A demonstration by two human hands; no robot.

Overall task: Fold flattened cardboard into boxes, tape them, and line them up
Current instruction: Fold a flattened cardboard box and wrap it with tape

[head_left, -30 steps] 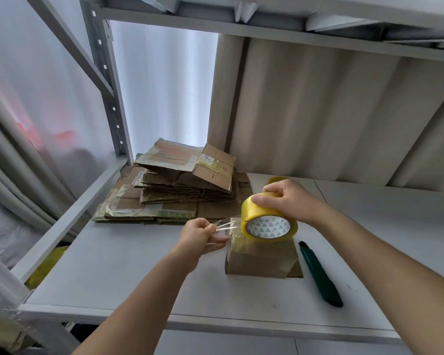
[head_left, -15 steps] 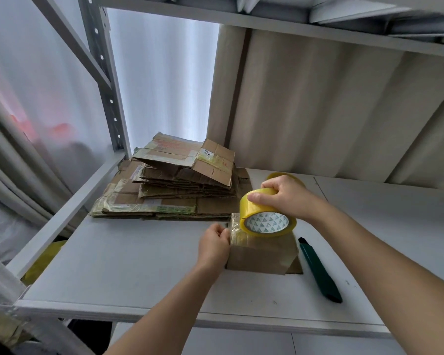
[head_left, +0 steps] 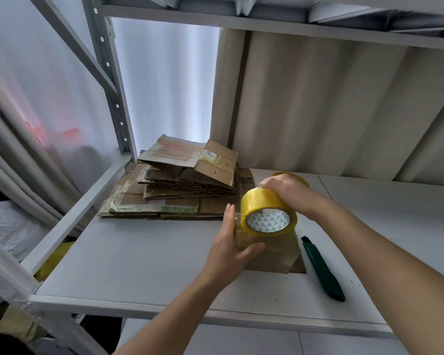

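A small folded cardboard box (head_left: 272, 254) stands on the white shelf board (head_left: 144, 265). My right hand (head_left: 289, 192) grips a yellow roll of clear tape (head_left: 268, 212) held on top of the box. My left hand (head_left: 231, 244) lies flat against the box's left side, fingers straight and thumb along the front face, pressing the tape end down. A stack of flattened cardboard (head_left: 182, 185) lies behind and to the left.
A green utility knife (head_left: 323, 269) lies on the board right of the box. A second yellow tape roll (head_left: 292, 175) peeks out behind my right hand. A grey shelf upright (head_left: 113, 93) stands at the left; another shelf hangs overhead.
My left hand let go of the pulled tape end, moved right to the box and now presses flat on its left side. The tape roll came down onto the box top.
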